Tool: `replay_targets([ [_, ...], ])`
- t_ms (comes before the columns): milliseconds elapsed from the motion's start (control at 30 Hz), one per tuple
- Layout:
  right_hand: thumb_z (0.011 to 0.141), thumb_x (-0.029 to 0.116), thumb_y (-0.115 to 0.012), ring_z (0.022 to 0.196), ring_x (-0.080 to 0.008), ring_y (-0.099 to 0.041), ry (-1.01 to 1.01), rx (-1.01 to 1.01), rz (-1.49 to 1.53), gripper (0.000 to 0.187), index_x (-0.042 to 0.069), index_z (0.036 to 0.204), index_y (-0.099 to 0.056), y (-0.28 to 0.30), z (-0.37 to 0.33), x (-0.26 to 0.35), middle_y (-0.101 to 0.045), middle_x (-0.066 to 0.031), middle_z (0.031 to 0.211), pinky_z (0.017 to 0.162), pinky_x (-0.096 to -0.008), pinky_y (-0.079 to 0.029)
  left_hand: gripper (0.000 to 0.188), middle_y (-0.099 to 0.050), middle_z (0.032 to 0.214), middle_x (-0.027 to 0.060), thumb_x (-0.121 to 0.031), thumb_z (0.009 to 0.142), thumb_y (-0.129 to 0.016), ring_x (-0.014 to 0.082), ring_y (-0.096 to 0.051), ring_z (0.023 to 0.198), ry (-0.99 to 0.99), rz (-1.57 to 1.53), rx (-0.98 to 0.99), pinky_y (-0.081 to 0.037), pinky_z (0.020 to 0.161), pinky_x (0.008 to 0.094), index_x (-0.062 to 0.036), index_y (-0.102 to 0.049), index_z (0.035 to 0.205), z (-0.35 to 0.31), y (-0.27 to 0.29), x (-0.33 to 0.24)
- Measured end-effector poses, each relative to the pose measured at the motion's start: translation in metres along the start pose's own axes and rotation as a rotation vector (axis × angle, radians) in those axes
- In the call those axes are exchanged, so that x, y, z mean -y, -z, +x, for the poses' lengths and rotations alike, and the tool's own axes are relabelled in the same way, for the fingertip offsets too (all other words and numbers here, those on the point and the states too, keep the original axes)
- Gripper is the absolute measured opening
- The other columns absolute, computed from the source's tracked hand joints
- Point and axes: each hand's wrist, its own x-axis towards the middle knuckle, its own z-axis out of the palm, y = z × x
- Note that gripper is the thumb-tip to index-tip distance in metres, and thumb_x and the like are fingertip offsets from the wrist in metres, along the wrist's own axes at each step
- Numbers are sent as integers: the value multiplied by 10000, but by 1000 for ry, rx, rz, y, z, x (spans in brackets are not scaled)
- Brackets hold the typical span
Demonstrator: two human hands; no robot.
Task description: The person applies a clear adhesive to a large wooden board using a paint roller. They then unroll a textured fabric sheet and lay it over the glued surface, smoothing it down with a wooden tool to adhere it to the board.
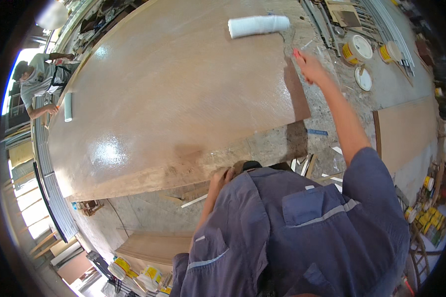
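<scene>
A large brown board [183, 89] stretches before me, its surface wet and shiny in patches. My right hand [312, 68] is closed round the red handle of a paint roller, out past the board's right edge. The roller's thick white sleeve [258, 26] lies on the far right part of the board. Close against my body, my left hand [221, 179] is at the board's near edge with its fingers curled. Whether anything is inside those fingers is hidden.
Across the board at far left, a co-worker [44, 79] holds another paint roller [68, 107]. White buckets [358, 49] and a round lid [362, 78] stand to the right. A blue strip [317, 132] and offcuts lie on the floor. Another board [406, 131] lies at right.
</scene>
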Motion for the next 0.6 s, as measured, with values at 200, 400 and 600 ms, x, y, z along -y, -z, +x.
replay_targets([
  [200, 961, 294, -457, 546, -198, -582, -3, -74, -80, 441, 100, 1354, -511, -14, -187, -86, -638, -139, 771, 529, -343, -457, 345, -622, 643, 132, -273, 956, -552, 209, -614, 573, 13, -78, -49, -470, 546, 334, 34, -655, 838, -2, -4, 7],
  [400, 958, 273, -475, 488, -122, -516, -285, -30, 91, 470, 64, 1380, -487, -19, -327, -84, -549, -45, 646, 466, -289, -405, 307, -597, 582, 80, -212, 964, -532, 143, -598, 470, 45, -212, -75, -465, 464, 298, 32, -652, 821, -7, -6, 9],
  [600, 978, 227, -437, 382, -88, -406, -368, -34, 175, 456, 126, 1423, -437, -23, -356, -76, -451, 7, 574, 362, -258, -320, 316, -591, 624, 85, -227, 980, -518, 134, -587, 477, 58, -357, -98, -463, 466, 297, 45, -641, 878, -21, 0, 15],
])
